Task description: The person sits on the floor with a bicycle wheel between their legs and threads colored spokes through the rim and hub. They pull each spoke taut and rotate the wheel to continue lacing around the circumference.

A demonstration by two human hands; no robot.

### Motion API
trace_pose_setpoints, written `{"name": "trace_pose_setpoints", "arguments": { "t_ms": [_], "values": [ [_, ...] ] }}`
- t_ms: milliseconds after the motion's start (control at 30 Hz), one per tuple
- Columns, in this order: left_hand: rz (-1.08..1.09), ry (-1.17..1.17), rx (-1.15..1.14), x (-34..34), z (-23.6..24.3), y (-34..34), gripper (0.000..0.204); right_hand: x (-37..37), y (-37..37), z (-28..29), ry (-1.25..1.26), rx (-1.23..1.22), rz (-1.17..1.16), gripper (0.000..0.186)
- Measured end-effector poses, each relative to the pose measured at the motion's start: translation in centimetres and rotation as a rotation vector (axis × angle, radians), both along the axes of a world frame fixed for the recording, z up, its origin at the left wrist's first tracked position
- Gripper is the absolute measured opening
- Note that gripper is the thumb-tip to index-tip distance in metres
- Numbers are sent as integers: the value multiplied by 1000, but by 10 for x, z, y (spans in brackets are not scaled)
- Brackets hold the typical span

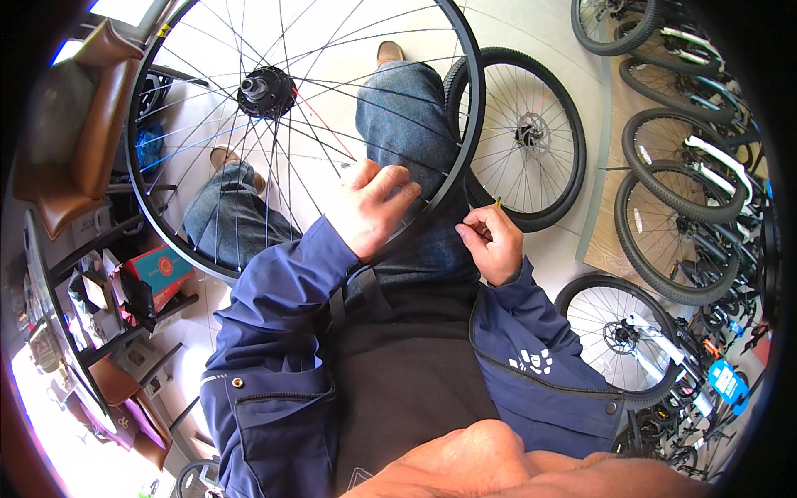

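Observation:
A bicycle wheel without a tyre leans over my lap, its black rim (474, 91) in front of my legs. Thin spokes run from its black hub (264, 91), most of them dark, one blue (187, 149) and one red (325, 124). My left hand (378, 203) is closed among the spokes near the rim, its curled fingers at the outer end of the red spoke. My right hand (491, 241) is beside the rim's right side, thumb and fingers pinched together. A tiny yellowish tip shows above those fingers; its kind is unclear.
A wheel with a tyre (573, 137) lies on the floor beyond my right hand. Several bicycles (681, 207) stand in a row on the right. On the left are a brown leather chair (70, 124), a glass table and a red-and-teal box (158, 274).

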State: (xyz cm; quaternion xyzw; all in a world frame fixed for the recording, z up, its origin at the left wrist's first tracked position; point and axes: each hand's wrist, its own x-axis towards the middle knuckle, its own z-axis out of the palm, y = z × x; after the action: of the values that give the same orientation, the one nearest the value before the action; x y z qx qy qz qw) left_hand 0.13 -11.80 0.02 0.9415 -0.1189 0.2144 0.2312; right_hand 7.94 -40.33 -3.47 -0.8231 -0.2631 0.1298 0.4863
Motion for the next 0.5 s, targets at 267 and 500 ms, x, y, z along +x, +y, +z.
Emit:
{"name": "trace_pose_setpoints", "arguments": {
  "t_ms": [267, 500],
  "values": [
    [-20, -50, 28, 4, 2, 1, 38, 1, 2, -3, -314, -58, 70, 13],
    [2, -73, 19, 5, -2, 2, 37, -2, 6, -1, -321, -36, 26, 11]
  ]
}}
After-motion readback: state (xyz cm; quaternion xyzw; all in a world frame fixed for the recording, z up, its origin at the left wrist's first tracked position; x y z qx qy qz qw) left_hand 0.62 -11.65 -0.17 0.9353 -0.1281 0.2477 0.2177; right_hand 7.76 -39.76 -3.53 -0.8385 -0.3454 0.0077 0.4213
